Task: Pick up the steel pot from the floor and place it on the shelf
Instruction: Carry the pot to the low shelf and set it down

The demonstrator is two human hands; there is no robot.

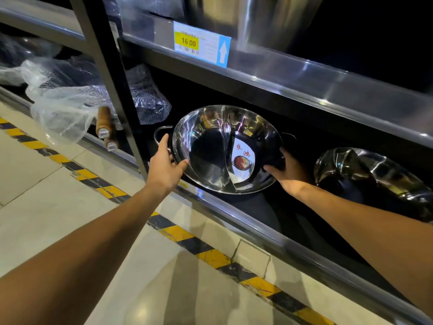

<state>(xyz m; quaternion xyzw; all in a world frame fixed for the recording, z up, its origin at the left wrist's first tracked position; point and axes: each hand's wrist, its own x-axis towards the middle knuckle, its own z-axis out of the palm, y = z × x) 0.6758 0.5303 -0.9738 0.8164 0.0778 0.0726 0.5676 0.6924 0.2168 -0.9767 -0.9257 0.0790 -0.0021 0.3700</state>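
The steel pot is a wide, shiny two-handled pan with a curved divider and a paper label inside. It sits tilted toward me inside the bottom shelf of a metal rack. My left hand grips its left rim beside the loop handle. On the opposite rim, my right hand holds on with fingers curled under the edge. Both arms reach in from the aisle.
Another shiny steel pot lies to the right on the same shelf. Plastic-wrapped pans with wooden handles fill the left bay behind an upright post. The shelf above carries a price tag. Yellow-black tape lines the tiled floor.
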